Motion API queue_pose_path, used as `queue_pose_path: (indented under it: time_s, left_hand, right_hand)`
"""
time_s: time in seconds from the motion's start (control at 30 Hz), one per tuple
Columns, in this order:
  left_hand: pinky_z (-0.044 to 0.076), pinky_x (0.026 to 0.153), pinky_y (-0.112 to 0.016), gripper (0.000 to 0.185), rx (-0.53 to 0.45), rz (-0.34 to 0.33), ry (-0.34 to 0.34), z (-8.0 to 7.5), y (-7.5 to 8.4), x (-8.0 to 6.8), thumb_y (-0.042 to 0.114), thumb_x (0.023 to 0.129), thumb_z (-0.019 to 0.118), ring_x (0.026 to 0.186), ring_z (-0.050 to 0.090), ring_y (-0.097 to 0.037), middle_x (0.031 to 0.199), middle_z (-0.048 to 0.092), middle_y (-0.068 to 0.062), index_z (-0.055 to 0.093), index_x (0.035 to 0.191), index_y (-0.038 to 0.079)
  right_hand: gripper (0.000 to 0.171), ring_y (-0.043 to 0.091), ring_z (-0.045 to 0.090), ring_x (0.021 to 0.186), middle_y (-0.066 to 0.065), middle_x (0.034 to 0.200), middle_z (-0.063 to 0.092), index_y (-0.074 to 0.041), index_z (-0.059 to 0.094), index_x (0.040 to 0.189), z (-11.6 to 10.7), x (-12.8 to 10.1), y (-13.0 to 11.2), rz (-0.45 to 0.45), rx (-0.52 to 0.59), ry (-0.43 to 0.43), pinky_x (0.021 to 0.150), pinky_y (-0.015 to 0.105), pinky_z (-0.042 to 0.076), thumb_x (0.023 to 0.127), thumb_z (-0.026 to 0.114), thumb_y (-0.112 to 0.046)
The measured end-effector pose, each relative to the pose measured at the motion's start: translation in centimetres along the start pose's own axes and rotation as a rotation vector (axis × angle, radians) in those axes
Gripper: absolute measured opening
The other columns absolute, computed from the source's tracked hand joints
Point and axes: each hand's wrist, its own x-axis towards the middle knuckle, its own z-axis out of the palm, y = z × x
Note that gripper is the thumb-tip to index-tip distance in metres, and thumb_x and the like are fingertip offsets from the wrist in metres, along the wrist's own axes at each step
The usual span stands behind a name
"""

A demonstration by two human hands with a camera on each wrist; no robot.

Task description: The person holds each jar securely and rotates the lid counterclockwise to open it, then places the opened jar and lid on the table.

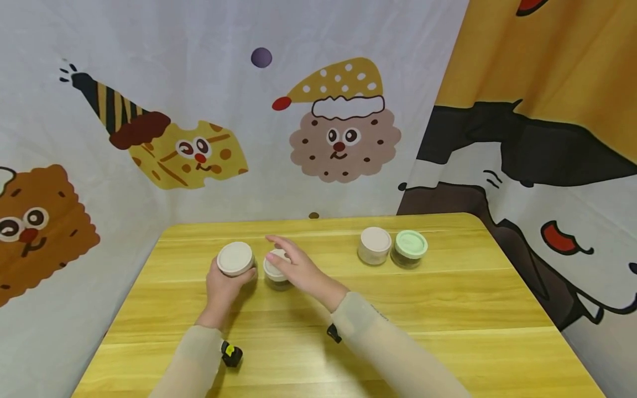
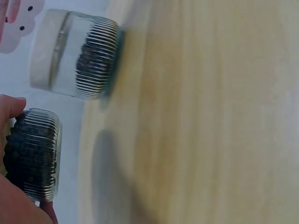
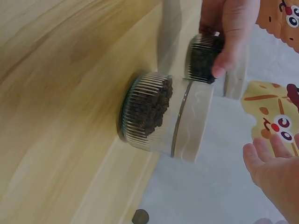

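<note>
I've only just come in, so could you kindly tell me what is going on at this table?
A person sits at a yellow wooden table with four small lidded jars. The left hand grips one ribbed clear jar of dark pellets, lifted slightly off the table. The right hand hovers open over a second jar standing beside it, fingers straight and not gripping. A beige-lidded jar and a green-lidded jar stand together, untouched, farther right.

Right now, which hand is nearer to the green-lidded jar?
Right. The right hand hovers open over the middle jar, left of the green-lidded jar. The left hand grips the beige-lidded jar, farther left still.
</note>
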Motion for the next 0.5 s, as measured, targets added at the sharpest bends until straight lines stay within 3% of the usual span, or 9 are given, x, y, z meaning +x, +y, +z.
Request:
queue_pose_path:
  time_s: [0.27, 0.5]
  left_hand:
    - [0.037, 0.105, -0.046, 0.085, 0.001, 0.102, 0.051, -0.2, 1.2, 0.2, 0.019, 0.06, 0.089, 0.119, 0.051, -0.031, 0.127, 0.057, -0.017, 0.047, 0.133, 0.005]
    - [0.036, 0.106, -0.045, 0.086, -0.033, 0.116, 0.035, -0.4, 1.9, 0.0, 0.019, 0.06, 0.09, 0.119, 0.05, -0.028, 0.127, 0.056, -0.014, 0.046, 0.134, 0.008]
  right_hand:
    - [0.048, 0.018, 0.037, 0.134, -0.003, 0.15, 0.036, -0.027, 0.035, 0.145, -1.3, -0.3, -0.2, -0.004, -0.014, 0.021, 0.111, 0.044, 0.031, 0.099, 0.045, -0.036]
    - [0.049, 0.021, 0.039, 0.133, -0.001, 0.148, 0.038, -0.022, 0.037, 0.145, -2.2, -0.4, 0.0, -0.02, -0.036, 0.041, 0.11, 0.042, 0.033, 0.099, 0.047, -0.036]
